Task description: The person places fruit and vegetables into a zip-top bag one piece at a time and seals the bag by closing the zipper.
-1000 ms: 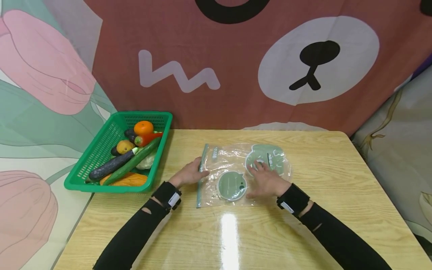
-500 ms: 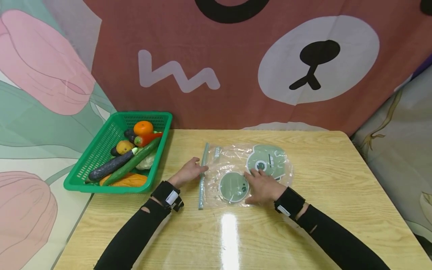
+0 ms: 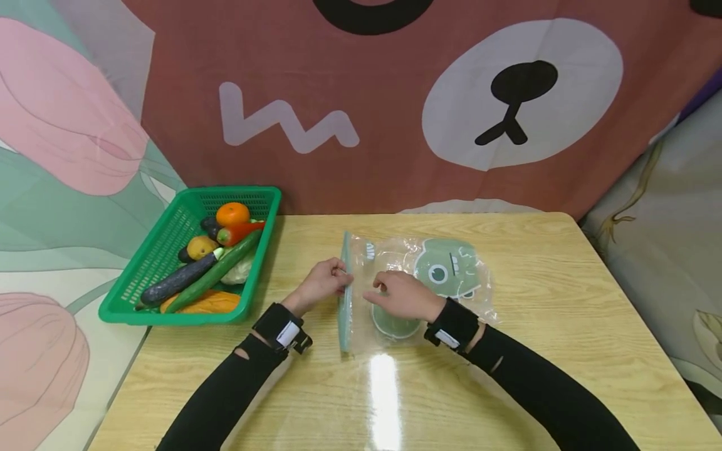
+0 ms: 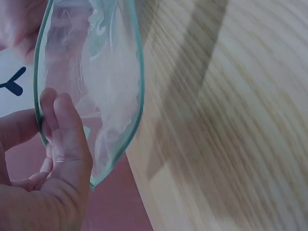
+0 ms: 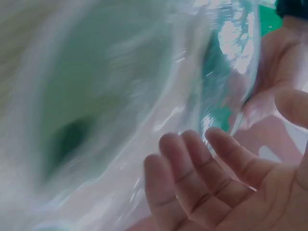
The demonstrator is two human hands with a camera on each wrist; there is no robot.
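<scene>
Plain black fabric covers both forearms, the left sleeve (image 3: 225,382) and the right sleeve (image 3: 544,382) alike in colour and snug along their visible length. Near the wrist end each is broken by a small opening: the left slit (image 3: 241,353) is rounded, the right slit (image 3: 497,363) narrower. Broad and black, the left band (image 3: 273,322) wraps its wrist, carrying a white rectangular label (image 3: 288,334) and a small dark block (image 3: 303,342) jutting from its edge. The right band (image 3: 459,322) matches it, with a pale oblong tag (image 3: 446,339). A strip of bare wrist (image 3: 476,338) separates this band from its sleeve. The left fingers (image 4: 19,127) and right fingers (image 5: 180,163) are bare, with creased joints.
</scene>
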